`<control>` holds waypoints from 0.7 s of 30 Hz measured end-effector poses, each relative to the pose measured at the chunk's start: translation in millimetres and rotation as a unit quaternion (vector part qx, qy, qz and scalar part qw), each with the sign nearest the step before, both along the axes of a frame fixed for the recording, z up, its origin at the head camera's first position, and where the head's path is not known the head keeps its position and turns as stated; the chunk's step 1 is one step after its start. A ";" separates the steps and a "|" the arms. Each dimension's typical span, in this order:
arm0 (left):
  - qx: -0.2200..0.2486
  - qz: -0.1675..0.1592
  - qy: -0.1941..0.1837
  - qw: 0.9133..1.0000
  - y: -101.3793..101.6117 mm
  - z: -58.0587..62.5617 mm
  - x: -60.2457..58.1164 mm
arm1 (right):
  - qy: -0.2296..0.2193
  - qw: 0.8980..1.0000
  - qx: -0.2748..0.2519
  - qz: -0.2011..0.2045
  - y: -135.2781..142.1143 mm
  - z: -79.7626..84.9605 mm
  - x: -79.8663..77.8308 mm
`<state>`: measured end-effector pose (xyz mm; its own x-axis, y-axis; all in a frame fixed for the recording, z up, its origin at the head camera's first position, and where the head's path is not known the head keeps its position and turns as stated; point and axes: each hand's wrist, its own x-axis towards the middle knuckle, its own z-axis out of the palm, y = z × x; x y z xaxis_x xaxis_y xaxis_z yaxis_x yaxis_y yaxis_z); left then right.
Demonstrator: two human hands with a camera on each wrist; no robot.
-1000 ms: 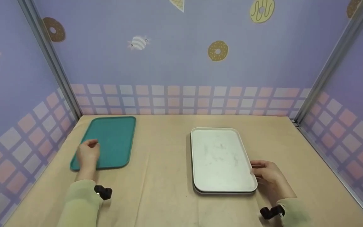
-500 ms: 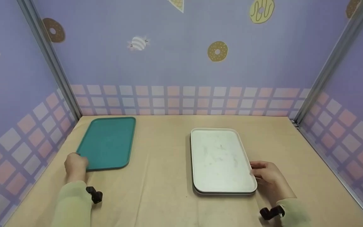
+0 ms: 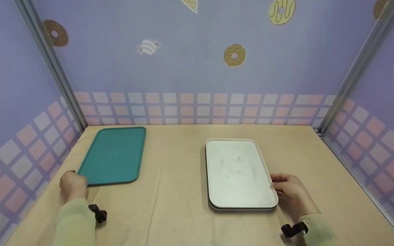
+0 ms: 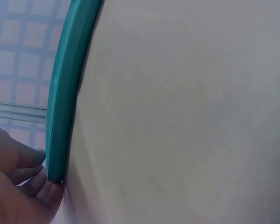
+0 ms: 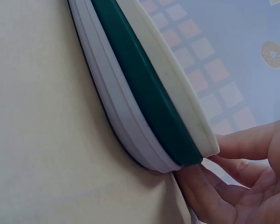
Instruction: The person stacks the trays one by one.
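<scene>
In the head view a teal tray [image 3: 115, 153] lies at the left of the table. My left hand [image 3: 74, 184] holds its near left corner; the left wrist view shows the thumb and fingertips [image 4: 56, 193] around the rim of the teal tray [image 4: 60, 102]. On the right lies a stack of trays topped by a white tray [image 3: 239, 174]. My right hand [image 3: 291, 188] grips the stack's right edge near the front. From the right wrist, the layers are a cream tray [image 5: 177, 88], a dark green tray [image 5: 149, 93] and a whitish tray [image 5: 116, 93].
A beige cloth [image 3: 173, 191] covers the table, with creases running between the tray and the stack. Purple printed walls [image 3: 183, 75] enclose the back and both sides, with metal posts [image 3: 56, 71] at the corners. Black wrist mounts [image 3: 97, 214] sit on both sleeves.
My left hand has moved from above the teal tray, left and toward me, to its near left corner. My right hand has stayed at the stack.
</scene>
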<state>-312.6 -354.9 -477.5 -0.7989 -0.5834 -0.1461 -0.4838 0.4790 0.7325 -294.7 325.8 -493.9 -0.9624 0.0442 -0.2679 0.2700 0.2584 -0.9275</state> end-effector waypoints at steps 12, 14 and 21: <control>0.015 -0.055 -0.051 0.997 13.2 3.9 -5.7 | -0.004 1.000 0.008 0.015 0.8 2.2 -0.1; 0.014 -0.060 -0.055 0.997 16.4 3.8 -6.6 | -0.003 1.000 0.012 0.014 0.8 2.1 -0.3; 0.049 -0.029 -0.017 0.998 24.9 0.9 -5.7 | -0.002 1.000 0.007 0.012 1.0 1.8 0.2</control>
